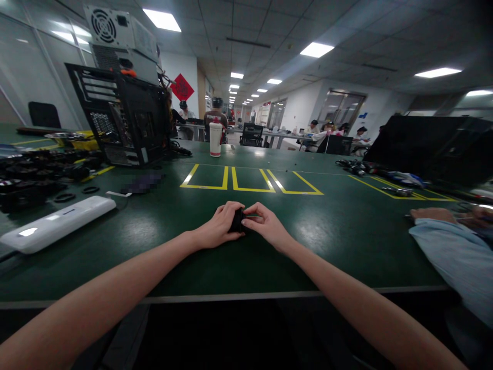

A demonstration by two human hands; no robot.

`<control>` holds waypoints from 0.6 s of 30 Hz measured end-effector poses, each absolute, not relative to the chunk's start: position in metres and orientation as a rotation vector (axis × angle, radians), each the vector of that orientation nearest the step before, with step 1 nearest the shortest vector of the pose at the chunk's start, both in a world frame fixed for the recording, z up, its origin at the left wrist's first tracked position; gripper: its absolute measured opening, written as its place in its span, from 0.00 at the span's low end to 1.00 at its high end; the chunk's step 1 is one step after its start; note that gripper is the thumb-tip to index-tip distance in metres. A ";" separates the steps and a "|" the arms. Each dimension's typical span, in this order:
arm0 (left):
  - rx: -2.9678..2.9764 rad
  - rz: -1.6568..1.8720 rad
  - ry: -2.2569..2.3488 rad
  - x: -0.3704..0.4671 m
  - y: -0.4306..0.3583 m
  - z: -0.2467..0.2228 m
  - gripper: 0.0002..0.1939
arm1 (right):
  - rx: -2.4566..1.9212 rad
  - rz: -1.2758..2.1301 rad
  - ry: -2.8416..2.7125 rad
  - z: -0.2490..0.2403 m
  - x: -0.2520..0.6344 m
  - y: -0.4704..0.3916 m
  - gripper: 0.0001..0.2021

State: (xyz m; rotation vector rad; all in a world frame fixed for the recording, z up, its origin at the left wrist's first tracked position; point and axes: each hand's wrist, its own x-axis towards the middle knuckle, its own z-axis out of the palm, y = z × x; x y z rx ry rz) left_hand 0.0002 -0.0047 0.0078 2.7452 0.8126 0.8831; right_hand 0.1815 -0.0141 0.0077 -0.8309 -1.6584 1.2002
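Note:
A small black object (pixel 237 220) rests on or just above the green table (pixel 185 277), near the middle of the view. My left hand (pixel 220 225) is wrapped round its left side, fingers over the top and thumb below. From the right, my right hand (pixel 265 224) pinches a thin, light-coloured piece (pixel 251 216) between thumb and forefinger, its tip against the black object. What exactly the thin piece is cannot be made out. Both forearms come in from the lower corners.
A white power strip (pixel 61 222) lies at the left, near black parts (pixel 34 174) and an open computer case (pixel 127 118). Beyond my hands are yellow tape outlines (pixel 252 190) and a white cup (pixel 215 139). Another person's sleeve (pixel 450 252) is at the right.

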 end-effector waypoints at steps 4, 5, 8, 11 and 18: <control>2.738 0.895 0.816 0.000 -0.004 0.007 0.28 | -0.910 1.175 -1.694 0.008 0.183 -0.014 0.16; 2.737 0.899 0.817 0.001 -0.004 0.007 0.28 | -0.916 1.175 -1.711 0.008 0.183 -0.014 0.16; 2.740 0.915 0.811 0.001 -0.004 0.006 0.28 | -0.859 1.162 -1.738 0.007 0.184 -0.014 0.16; 2.737 0.924 0.808 0.001 -0.003 0.005 0.29 | -0.810 1.174 -1.726 0.006 0.185 -0.015 0.17; 2.739 0.924 0.802 0.001 -0.003 0.006 0.29 | -0.816 1.206 -1.683 0.006 0.183 -0.015 0.12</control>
